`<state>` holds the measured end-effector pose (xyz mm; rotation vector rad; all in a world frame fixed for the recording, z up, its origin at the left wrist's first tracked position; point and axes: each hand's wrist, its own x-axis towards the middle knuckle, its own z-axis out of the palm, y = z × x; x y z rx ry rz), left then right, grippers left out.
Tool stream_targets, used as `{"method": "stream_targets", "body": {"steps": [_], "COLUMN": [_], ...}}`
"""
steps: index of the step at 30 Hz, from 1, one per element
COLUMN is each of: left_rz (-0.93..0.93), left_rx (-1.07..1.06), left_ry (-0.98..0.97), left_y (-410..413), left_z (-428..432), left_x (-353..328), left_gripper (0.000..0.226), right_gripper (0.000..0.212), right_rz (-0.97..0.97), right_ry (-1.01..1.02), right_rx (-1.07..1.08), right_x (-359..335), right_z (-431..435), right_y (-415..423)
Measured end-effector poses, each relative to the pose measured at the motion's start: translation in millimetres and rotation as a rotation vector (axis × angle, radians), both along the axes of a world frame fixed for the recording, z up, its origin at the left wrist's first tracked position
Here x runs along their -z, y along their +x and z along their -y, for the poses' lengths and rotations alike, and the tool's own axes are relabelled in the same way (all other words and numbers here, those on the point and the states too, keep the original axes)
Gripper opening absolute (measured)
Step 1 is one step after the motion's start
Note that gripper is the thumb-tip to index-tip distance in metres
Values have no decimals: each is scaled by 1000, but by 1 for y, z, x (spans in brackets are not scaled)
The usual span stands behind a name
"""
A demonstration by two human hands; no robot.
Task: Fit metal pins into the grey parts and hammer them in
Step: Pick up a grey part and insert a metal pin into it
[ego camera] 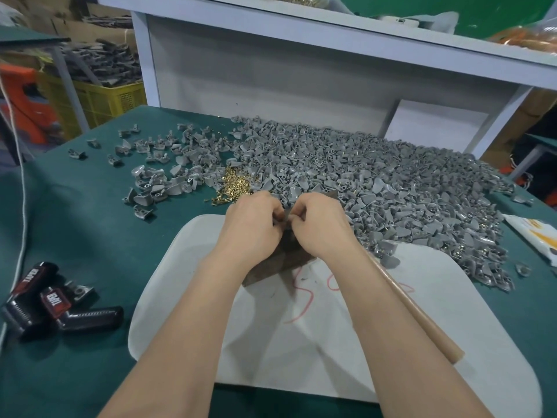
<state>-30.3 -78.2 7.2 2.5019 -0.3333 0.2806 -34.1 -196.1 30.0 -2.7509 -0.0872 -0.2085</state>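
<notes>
The green worktop (75,236) carries everything. The main heap of grey parts (376,176) spreads from 12 o'clock to 3 o'clock of my hands. These are small matt grey mouldings, wedge-shaped, with round holes in one face; some in the heap show brass-coloured metal. Loose grey parts thin out toward 10 o'clock. A white mat (331,342) with red scribbles lies at 6 o'clock, under my forearms. A dark block (289,254) sits on the mat's far end, directly under my hands. A small heap of metal pins (236,184), short and brass-coloured, lies at 11 o'clock, touching the grey heap.

My left hand (253,224) and right hand (319,224) are pressed together above the block, fingers curled inward. Both pinch one grey part (285,215) between the fingertips. I cannot tell whether a pin is in either hand.

A wooden handle (413,309) lies along the outside of my right forearm, running to 5 o'clock across the mat; its head is hidden. Bare worktop lies open at 8 to 9 o'clock, as far as the black-and-red tape dispensers (45,300) near the left edge. At 3 o'clock the grey heap reaches nearly to a white packet (533,233) at the right edge.
</notes>
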Motion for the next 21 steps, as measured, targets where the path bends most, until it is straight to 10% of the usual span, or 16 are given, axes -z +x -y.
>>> {"method": "stream_targets", "body": {"steps": [10,15,21], "left_rz": [-17,-44,-65], "left_rx": [-33,-49,-98], "left_ry": [-51,-68,-93], "left_y": [-4,-3,-1], "left_z": [0,1,-1], "left_x": [-2,0,1], "left_gripper": [11,8,3], "right_gripper": [18,23,18], "right_rz": [104,-194,-134], "right_ry": [378,-95,142], "right_rx": [77,317,237], "right_x": [15,30,19], "right_z": [43,69,72], "right_y": [5,-1,-2]}}
